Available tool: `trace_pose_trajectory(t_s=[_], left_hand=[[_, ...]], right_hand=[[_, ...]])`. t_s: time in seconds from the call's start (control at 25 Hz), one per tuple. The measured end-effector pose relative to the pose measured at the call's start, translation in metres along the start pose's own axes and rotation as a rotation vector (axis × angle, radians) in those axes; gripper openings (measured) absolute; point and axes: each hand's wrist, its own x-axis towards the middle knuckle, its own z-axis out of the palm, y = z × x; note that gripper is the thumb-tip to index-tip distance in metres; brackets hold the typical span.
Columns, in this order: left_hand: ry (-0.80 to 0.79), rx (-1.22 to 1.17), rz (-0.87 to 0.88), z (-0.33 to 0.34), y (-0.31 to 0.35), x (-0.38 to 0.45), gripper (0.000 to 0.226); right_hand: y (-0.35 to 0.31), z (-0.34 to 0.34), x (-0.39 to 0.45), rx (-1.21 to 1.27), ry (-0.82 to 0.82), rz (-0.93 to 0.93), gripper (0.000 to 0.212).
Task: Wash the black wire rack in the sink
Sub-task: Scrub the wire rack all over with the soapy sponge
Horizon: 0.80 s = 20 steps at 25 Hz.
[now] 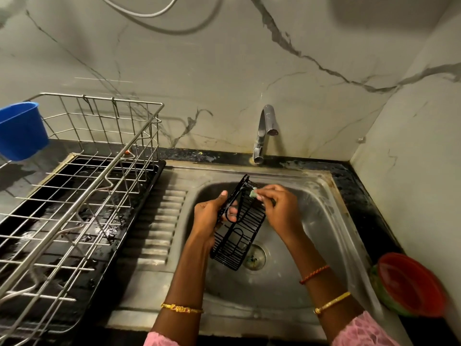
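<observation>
Black wire rack [240, 227] held tilted over the sink [321, 236] basin, left hand [212, 216] fingers clamped on its near-left edge. Right hand [279, 208] fingers pinched on a pale scrubber [253, 194] at the far corner. Risk: wet wires slipping from the grip, dropping onto the drain [254, 257].

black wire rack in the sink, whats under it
Below the black wire rack lies the steel sink basin with its drain showing past the rack's lower end. The rack hides part of the drain's left edge and the basin floor behind it.
</observation>
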Motion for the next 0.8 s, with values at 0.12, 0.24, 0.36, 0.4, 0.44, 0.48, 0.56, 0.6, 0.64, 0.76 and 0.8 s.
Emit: trace_pose_trajectory(t_s=[0.12, 0.24, 0.36, 0.4, 0.44, 0.48, 0.56, 0.6, 0.64, 0.76, 0.8], left_hand=[[-0.007, 0.016, -0.016, -0.001, -0.004, 0.002, 0.03], [-0.032, 0.008, -0.019, 0.003, -0.006, 0.005, 0.028], [-0.004, -0.007, -0.007, 0.011, -0.003, 0.014, 0.025], [0.017, -0.012, -0.002, 0.016, -0.001, 0.017, 0.023], [0.042, -0.02, -0.001, 0.02, 0.001, 0.021, 0.02], [0.066, -0.029, -0.006, 0.025, 0.002, 0.026, 0.018], [0.102, -0.037, -0.018, 0.032, 0.006, 0.033, 0.017], [0.112, -0.044, -0.025, 0.033, 0.007, 0.038, 0.017], [0.114, -0.058, -0.033, 0.034, 0.008, 0.041, 0.017], [0.078, -0.092, -0.075, 0.033, 0.011, 0.048, 0.019], [0.051, -0.106, -0.083, 0.033, 0.012, 0.048, 0.02]], right_hand=[[0.001, -0.004, -0.02, 0.022, 0.021, 0.046, 0.018], [-0.006, -0.001, 0.003, 0.003, 0.079, 0.054, 0.018], [-0.006, 0.002, 0.03, -0.06, 0.037, 0.102, 0.018], [-0.005, 0.006, 0.034, -0.074, 0.024, 0.108, 0.019], [-0.004, 0.009, 0.032, -0.088, 0.032, 0.112, 0.02], [-0.003, 0.014, 0.029, -0.099, 0.051, 0.117, 0.02], [-0.002, 0.024, 0.017, -0.093, 0.079, 0.133, 0.021], [-0.003, 0.027, 0.009, -0.072, 0.078, 0.126, 0.022], [-0.002, 0.029, 0.004, -0.038, 0.07, 0.107, 0.022], [0.004, 0.019, 0.019, 0.02, 0.072, 0.125, 0.02], [0.007, 0.014, 0.029, 0.013, 0.076, 0.152, 0.02]])
